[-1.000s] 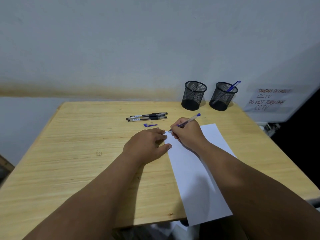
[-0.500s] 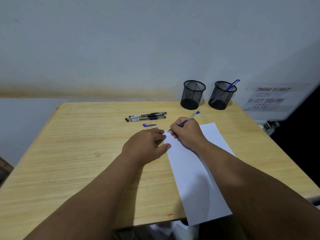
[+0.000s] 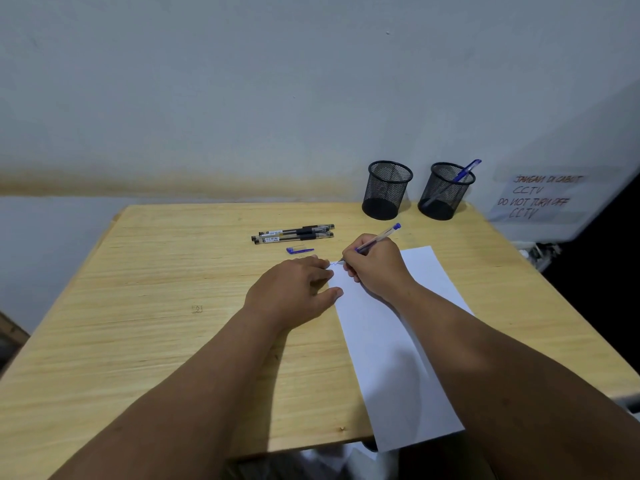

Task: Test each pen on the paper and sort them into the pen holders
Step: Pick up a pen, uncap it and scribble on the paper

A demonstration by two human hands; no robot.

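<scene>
A pale wall with a brownish stain band sits behind a light wood table, seen from above by a head cam. A white paper lies lengthwise on the table's right half, its near end hanging over the front edge.

The right hand pinches a clear pen w/ a blue end, fingers curled round the barrel; the tip touches the paper's far-left corner, where faint blue marks show. The left hand rests flat on the table, fingers relaxed and only loosely bent, fingertips and thumb pressing the paper's left edge just beside the pen tip.

Just beyond the left hand lies a small blue cap, apart from it. Further back, two black pens lie side by side, touching, approx. parallel to the table's far edge.

At the far right of the table stand two black mesh holders, upright and near each other. The left holder looks empty. The right holder has one blue pen leaning against its rim, top end sticking out.

On the wall at right hangs a handwritten sign, partly legible: "CCTV DO NOT TURN OFF CCTV".
</scene>
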